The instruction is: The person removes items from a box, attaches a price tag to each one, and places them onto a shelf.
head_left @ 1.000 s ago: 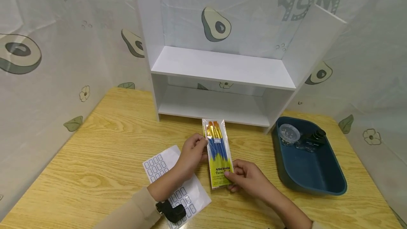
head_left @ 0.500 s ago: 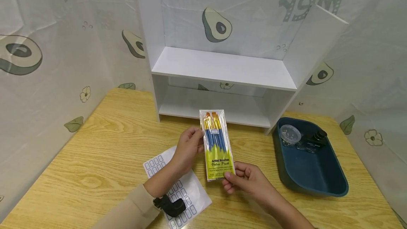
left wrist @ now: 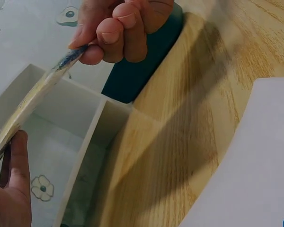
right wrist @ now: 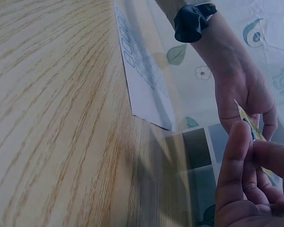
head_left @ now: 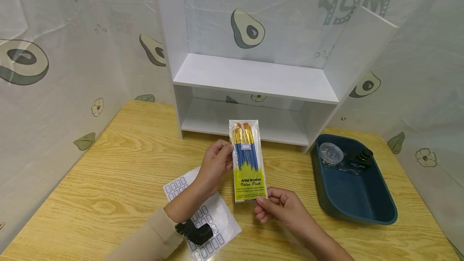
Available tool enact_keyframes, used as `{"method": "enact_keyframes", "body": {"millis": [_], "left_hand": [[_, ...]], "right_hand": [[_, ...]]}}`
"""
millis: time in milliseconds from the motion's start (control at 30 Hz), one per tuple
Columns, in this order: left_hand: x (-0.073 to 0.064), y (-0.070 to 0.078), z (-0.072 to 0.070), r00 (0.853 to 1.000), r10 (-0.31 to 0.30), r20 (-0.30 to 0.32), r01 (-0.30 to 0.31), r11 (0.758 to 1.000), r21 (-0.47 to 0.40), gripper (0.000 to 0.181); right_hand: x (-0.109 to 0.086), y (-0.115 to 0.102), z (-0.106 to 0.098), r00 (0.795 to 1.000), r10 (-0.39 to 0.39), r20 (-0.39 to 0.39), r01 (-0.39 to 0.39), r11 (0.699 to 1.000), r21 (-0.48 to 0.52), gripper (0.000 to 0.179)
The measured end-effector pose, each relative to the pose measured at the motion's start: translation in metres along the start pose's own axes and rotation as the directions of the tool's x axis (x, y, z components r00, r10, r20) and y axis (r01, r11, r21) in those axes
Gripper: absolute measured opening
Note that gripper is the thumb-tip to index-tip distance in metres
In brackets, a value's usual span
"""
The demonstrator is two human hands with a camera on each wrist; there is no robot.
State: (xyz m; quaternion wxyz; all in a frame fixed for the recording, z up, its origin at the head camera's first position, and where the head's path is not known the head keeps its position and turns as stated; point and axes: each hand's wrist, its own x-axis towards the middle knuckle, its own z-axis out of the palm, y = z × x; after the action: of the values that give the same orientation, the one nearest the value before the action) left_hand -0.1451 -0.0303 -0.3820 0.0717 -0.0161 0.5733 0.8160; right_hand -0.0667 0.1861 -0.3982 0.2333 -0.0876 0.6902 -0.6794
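A clear pack of artist brushes with blue handles, gold ferrules and a yellow-green printed card is held up over the table. My left hand pinches its left edge about midway up. At the lower right corner my right hand grips the pack between thumb and fingers. A small white label sits on the pack across the brushes. In the left wrist view the pack shows edge-on, tilted, with both hands on it. Under my left forearm lies a white sheet of printed labels.
A white two-tier shelf stands at the back of the wooden table. On the right sits a dark blue bin with a round clear-lidded tub and a black-capped item inside. Avocado-print sheeting surrounds the table.
Both hands have raised the brush pack and turned its front more squarely to the head camera. Its top now overlaps the lower shelf in that view. The sheet and bin stay put.
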Motion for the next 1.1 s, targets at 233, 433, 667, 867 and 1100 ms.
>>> {"method": "enact_keyframes", "body": {"millis": [233, 433, 667, 867, 1100], "left_hand": [[-0.001, 0.004, 0.000, 1.000, 0.011, 0.013, -0.010, 1.000, -0.015, 0.013], [-0.001, 0.012, -0.004, 0.998, 0.047, 0.040, -0.046, 0.999, -0.010, 0.012], [0.000, 0.037, -0.021, 0.996, 0.059, 0.066, -0.065, 0.995, 0.082, 0.014], [0.015, 0.056, -0.049, 0.975, 0.221, -0.038, -0.200, 0.933, 0.299, 0.010], [0.037, 0.081, -0.083, 0.857, 0.470, -0.212, -0.299, 0.788, 0.538, 0.019]], "right_hand": [[0.000, 0.001, 0.003, 0.998, -0.059, 0.009, 0.059, 0.998, 0.019, 0.032], [0.000, -0.003, 0.005, 0.990, -0.139, 0.011, 0.138, 0.990, 0.033, 0.027], [-0.001, -0.016, 0.003, 0.982, -0.188, 0.009, 0.188, 0.982, 0.015, 0.021], [0.003, -0.028, -0.001, 0.965, -0.263, -0.019, 0.263, 0.965, -0.008, 0.016], [0.012, -0.048, -0.006, 0.970, -0.229, -0.084, 0.227, 0.974, -0.024, 0.017]]}}
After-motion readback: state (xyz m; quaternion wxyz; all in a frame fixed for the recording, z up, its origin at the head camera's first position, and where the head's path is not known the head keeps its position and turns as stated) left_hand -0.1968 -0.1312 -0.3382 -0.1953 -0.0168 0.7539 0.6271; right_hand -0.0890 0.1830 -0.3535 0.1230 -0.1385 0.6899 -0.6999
